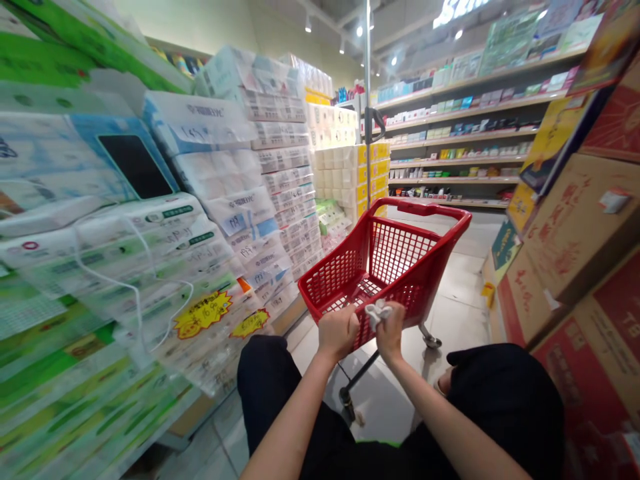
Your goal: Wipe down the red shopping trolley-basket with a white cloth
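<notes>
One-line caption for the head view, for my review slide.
Left hand at a red shopping cart, right hand holding a crumpled white cloth or tissue.

A pale, glossy tiled floor (pixel 463 273) bears a red plastic shopping cart with latticed basket walls (pixel 415 243), standing on grey casters (pixel 431 339). Along the left, a low, light-brown platform with a flat board edge (pixel 291 316) carries tall stacks of white, plastic-wrapped paper packs (pixel 253 217). At the back, long, pale wood-coloured shelves (pixel 457 162), set one above another, hold rows of small, multicoloured boxes (pixel 453 106) and containers.
</notes>
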Motion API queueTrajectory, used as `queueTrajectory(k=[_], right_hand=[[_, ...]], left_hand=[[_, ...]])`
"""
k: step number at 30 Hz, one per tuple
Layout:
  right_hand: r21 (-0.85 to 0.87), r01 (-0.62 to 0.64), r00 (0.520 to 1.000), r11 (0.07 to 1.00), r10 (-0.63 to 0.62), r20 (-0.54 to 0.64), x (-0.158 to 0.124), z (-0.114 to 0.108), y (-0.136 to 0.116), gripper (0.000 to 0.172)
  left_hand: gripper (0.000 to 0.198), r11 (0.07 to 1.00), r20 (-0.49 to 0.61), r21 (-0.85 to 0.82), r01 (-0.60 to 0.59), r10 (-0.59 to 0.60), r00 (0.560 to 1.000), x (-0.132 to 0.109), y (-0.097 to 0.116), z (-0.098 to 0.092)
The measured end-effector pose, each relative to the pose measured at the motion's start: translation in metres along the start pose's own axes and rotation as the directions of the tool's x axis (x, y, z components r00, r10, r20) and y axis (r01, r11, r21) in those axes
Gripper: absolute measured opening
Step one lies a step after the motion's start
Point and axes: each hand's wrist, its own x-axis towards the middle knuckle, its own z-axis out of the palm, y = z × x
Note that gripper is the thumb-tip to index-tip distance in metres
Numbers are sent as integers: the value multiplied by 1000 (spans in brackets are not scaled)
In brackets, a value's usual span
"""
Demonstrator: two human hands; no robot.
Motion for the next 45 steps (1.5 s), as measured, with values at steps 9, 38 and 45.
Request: queueTrajectory(k=[9, 38, 45], right_hand=[[-95, -242, 928, 965, 202, -313, 105, -18, 48, 39], [-294, 539, 770, 789, -321, 552, 84, -54, -44, 25], [-151, 673, 587, 724, -399, 704, 70, -58, -69, 23]], left_hand=[[32, 1000, -5, -23, -10, 10, 1000, -2, 9, 2], [34, 964, -293, -248, -98, 22, 956, -4, 13, 13], [43, 954, -389, -242, -175, 70, 919, -5, 9, 12]])
